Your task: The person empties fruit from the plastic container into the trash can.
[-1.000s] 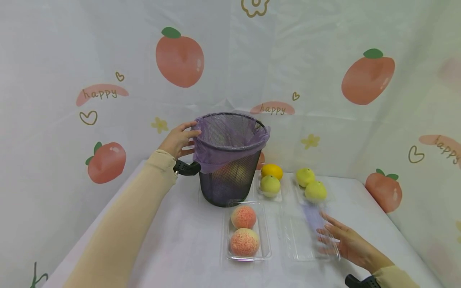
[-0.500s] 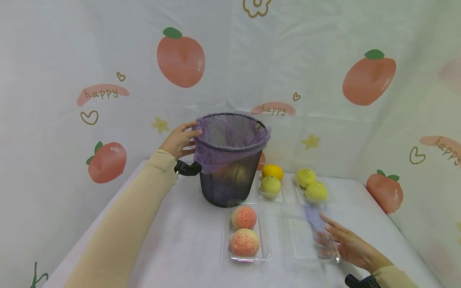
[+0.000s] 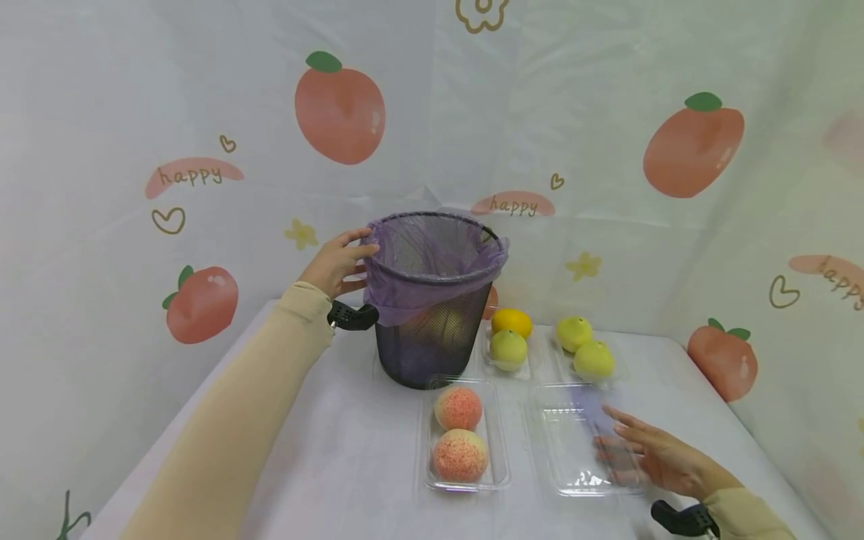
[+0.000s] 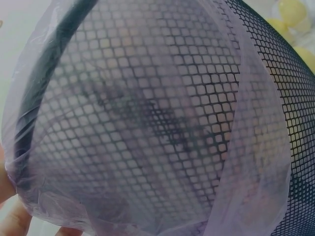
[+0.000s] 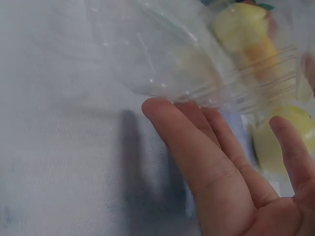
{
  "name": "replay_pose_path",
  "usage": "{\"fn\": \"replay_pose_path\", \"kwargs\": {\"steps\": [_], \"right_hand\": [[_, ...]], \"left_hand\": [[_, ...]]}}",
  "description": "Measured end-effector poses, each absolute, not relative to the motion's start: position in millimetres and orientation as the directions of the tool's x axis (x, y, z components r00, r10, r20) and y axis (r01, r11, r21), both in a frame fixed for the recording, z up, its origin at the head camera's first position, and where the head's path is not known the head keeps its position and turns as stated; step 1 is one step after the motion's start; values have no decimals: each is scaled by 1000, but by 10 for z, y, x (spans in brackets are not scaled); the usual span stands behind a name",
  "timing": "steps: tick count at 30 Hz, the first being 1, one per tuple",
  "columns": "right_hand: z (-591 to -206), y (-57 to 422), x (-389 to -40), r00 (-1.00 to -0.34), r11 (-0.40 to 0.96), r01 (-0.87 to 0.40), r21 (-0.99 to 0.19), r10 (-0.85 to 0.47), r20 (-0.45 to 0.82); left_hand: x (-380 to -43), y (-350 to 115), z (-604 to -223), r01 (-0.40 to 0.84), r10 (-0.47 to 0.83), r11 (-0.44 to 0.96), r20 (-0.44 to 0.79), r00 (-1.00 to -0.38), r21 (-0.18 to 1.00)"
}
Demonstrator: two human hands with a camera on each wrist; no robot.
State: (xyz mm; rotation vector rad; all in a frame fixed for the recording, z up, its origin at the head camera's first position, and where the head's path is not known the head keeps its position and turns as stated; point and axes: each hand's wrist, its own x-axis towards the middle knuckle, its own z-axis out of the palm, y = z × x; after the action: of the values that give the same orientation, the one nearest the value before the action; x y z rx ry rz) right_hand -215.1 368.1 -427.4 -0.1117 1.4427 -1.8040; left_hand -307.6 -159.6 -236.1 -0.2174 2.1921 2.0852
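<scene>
A black mesh waste bin [image 3: 432, 345] stands upright, its rim covered by a purple plastic bag [image 3: 405, 292]. My left hand [image 3: 335, 262] rests at the left of its rim, fingers against the bag. In the left wrist view its fingertips [image 4: 15, 219] touch the bag's folded edge. My right hand [image 3: 668, 457] is at the right side of a clear plastic box [image 3: 563, 442] in which I see nothing. Its fingers are extended, and in the right wrist view they meet the box's edge, where plastic blurs the contact.
In front of the bin, a clear box [image 3: 501, 450] holds two speckled peaches [image 3: 460, 455]. Behind are a box with an orange fruit [image 3: 511, 322] and a yellow-green fruit [image 3: 508, 349], and another with two yellow-green fruits [image 3: 594, 361]. A printed cloth [image 3: 432, 97] hangs behind.
The clear box by my right hand has tipped and shifted slightly to the right, its outline now plainer. My right hand moved a little with it. The left hand stays at the rim.
</scene>
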Motion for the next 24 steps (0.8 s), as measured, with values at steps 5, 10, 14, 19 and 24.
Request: {"fn": "replay_pose_path", "kwargs": {"steps": [5, 10, 14, 19, 24], "right_hand": [[-4306, 3699, -2167, -668, -28, 540, -841, -623, -408], [-4330, 3709, -2188, -661, -59, 546, -836, -644, -386], [-4340, 3705, -2193, -663, -74, 543, -837, -650, -372], [-4355, 3695, -2200, -675, -82, 540, -837, -637, -373], [-4354, 3674, -2197, -684, -79, 540, -838, -621, -382]], "left_hand": [[-3086, -1597, -2370, -178, -30, 41, -177, -984, 983], [-3081, -1599, -2363, -175, -28, 44, -174, -984, 984], [-3082, -1606, -2356, -178, -30, 49, -177, -984, 983], [-3085, -1608, -2356, -177, -27, 56, -176, -984, 983], [-3084, -1607, -2356, -181, -34, 51, -180, -983, 982]]}}
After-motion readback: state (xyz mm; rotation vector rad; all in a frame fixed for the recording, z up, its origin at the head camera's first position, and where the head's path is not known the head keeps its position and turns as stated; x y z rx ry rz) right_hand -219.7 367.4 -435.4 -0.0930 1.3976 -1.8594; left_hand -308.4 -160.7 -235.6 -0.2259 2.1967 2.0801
